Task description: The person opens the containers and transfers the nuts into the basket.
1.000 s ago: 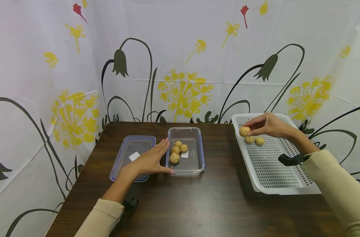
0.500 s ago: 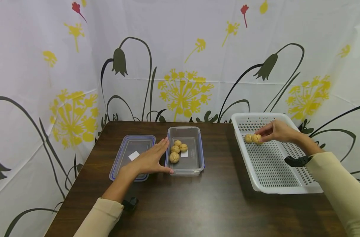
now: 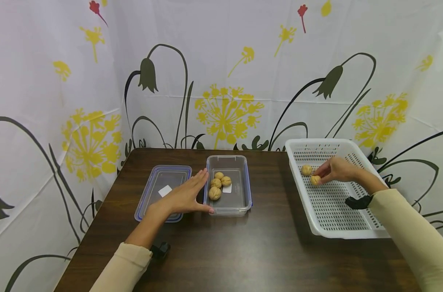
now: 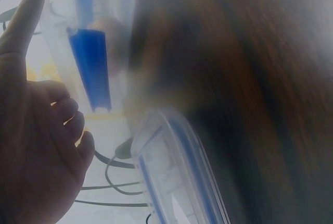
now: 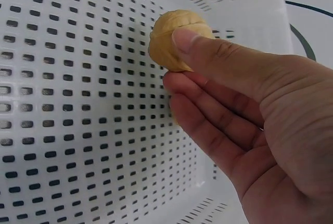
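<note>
My right hand [image 3: 339, 169] is inside the white perforated basket [image 3: 317, 221], pinching a walnut [image 5: 174, 39] between thumb and fingers. Another walnut [image 3: 307, 170] lies just left of it on the basket floor. A sliver of something tan shows behind the fingers in the right wrist view, mostly hidden. My left hand [image 3: 182, 196], fingers straight and thumb spread, rests by the left side of a clear plastic container [image 3: 239, 209]; the thumb lies at its front left corner. Several walnuts [image 3: 215, 193] sit in the container's left half.
A clear lid [image 3: 155, 178] with a blue seal lies left of the container, partly under my left forearm and hand. The dark wooden table [image 3: 243, 251] reaches back to a flower-printed curtain [image 3: 221, 61]. The basket has raised walls.
My right hand has come down and right from near the basket's left rim, walnut at its fingertips, and now sits lower among the walnuts. The left hand stays put.
</note>
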Tool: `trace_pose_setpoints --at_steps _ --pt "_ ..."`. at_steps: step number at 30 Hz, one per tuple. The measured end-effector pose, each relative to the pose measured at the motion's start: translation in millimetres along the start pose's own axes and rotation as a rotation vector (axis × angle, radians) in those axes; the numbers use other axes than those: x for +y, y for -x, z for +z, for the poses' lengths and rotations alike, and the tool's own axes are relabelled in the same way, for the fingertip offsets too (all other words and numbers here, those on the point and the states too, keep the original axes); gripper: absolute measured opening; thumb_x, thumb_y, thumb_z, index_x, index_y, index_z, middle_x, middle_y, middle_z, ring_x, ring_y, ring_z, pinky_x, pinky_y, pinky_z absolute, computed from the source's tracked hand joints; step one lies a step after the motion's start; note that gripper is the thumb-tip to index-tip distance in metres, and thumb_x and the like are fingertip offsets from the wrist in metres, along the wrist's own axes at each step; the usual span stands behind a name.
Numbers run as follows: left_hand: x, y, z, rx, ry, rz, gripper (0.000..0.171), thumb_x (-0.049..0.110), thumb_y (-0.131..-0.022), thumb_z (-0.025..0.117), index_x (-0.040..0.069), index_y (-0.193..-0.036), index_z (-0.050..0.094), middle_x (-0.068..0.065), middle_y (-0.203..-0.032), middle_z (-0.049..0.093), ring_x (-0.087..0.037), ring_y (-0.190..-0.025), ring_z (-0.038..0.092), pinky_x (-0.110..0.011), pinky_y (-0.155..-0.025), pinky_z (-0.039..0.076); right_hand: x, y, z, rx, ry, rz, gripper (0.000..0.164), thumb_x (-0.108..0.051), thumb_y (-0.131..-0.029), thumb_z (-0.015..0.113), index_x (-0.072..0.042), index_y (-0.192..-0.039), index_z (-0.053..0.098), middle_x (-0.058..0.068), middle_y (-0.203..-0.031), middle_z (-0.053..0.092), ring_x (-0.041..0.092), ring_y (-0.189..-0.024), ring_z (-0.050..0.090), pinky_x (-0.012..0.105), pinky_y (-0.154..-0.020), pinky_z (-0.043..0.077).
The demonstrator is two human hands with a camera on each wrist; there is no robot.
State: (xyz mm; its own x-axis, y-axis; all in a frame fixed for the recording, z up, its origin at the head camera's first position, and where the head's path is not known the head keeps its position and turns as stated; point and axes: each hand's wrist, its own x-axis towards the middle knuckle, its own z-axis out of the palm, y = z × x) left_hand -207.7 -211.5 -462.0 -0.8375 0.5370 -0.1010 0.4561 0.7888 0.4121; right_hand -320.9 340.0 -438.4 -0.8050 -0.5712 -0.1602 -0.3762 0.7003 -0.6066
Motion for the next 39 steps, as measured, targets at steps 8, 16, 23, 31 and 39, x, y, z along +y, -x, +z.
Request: trace_pose_setpoints --at_steps 8,16,23,31,39 --pt "0.8 1.5 1.5 0.005 0.005 -0.002 0.129 0.067 -0.084 0.08 -0.002 -0.168 0.011 -0.019 -0.177 0.005 -0.038 -0.164 0.008 -0.059 -0.129 0.019 -1 -6 10 -0.049 -0.043 0.003 0.03 -0.003 -0.082 0.089 0.009 -0.107 0.079 0.018 -0.097 0.081 0.02 -0.086 0.079 0.022 -0.075 0.061" --pt "2.4 0.2 1.2 -0.002 0.003 -0.009 0.13 0.069 -0.084 0.079 -0.001 -0.169 0.009 -0.017 -0.178 0.002 -0.036 -0.164 0.006 -0.058 -0.13 0.019 2 -6 10 -0.042 0.013 0.01 0.029 -0.005 -0.081 0.091 0.006 -0.105 0.081 0.014 -0.095 0.081 0.017 -0.085 0.078 0.021 -0.073 0.06" --pt "2.5 -1.1 0.7 -0.003 0.002 -0.008 0.13 0.069 -0.084 0.079 0.0 -0.169 0.009 -0.017 -0.178 0.002 -0.035 -0.164 0.005 -0.057 -0.13 0.018 -1 0 2 -0.017 0.041 0.015 0.03 -0.01 -0.081 0.092 0.005 -0.105 0.081 0.014 -0.095 0.081 0.016 -0.083 0.077 0.022 -0.073 0.061" --pt "1.2 -2.0 -0.9 -0.002 -0.012 -0.006 0.131 0.071 -0.083 0.078 0.0 -0.169 0.009 -0.016 -0.178 0.002 -0.034 -0.164 0.005 -0.056 -0.13 0.018 -19 7 -14 0.086 0.119 -0.008 0.03 -0.009 -0.083 0.091 0.006 -0.106 0.079 0.016 -0.098 0.081 0.017 -0.084 0.077 0.025 -0.074 0.062" --pt "1.5 -1.1 -2.0 -0.007 -0.012 -0.005 0.131 0.07 -0.083 0.079 -0.001 -0.168 0.009 -0.017 -0.178 0.002 -0.035 -0.164 0.005 -0.056 -0.13 0.017 -48 8 -23 0.13 0.08 -0.068 0.029 -0.006 -0.086 0.088 0.006 -0.11 0.079 0.016 -0.1 0.08 0.014 -0.085 0.077 0.022 -0.073 0.061"
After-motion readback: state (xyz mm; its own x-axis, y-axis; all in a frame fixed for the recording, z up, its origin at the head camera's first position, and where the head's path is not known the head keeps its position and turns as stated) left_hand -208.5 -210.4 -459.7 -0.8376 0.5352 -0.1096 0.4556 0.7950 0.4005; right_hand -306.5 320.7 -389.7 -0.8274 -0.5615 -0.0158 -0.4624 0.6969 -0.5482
